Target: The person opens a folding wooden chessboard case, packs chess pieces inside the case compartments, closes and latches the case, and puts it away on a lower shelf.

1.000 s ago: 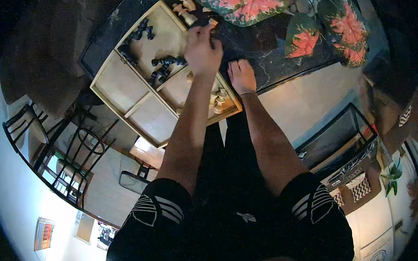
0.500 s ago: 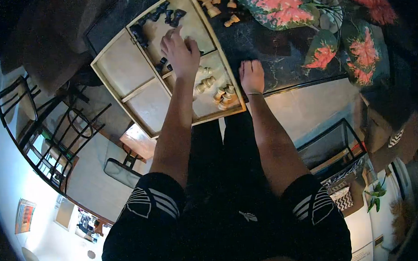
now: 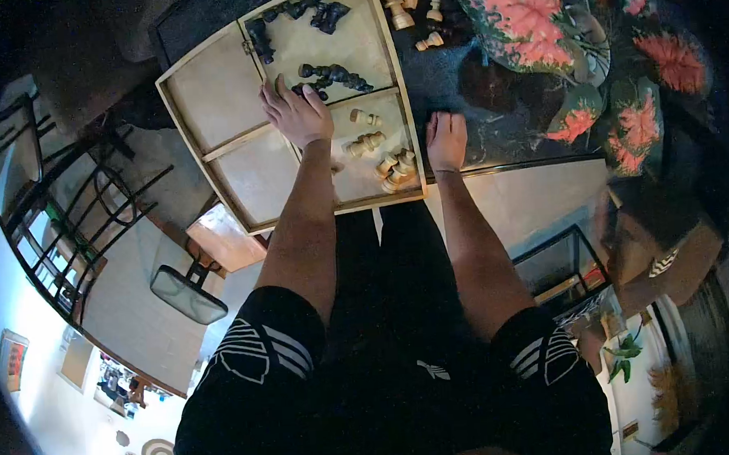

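A wooden box (image 3: 232, 145) with several compartments lies open on a dark marbled table (image 3: 508, 142). Black chess pieces (image 3: 334, 74) lie in its upper right compartment, and light pieces (image 3: 366, 143) in the lower right one. My left hand (image 3: 297, 116) is over the box's middle divider, fingers apart, its fingertips beside some black pieces; nothing shows in its grasp. My right hand (image 3: 447, 143) rests at the table's edge, right of the box, with its fingers curled together; whether it holds anything is hidden.
More light pieces (image 3: 398, 10) stand and lie on the table beyond the box, near a plant with pink and green leaves (image 3: 518, 17). A black metal chair (image 3: 36, 170) is at the far left. A glass-topped piece of furniture (image 3: 560, 271) is at the right.
My left hand has moved from the black pieces and the light pieces outside the box back to the box's middle divider. The view has shifted, while my right hand stays at the table's edge.
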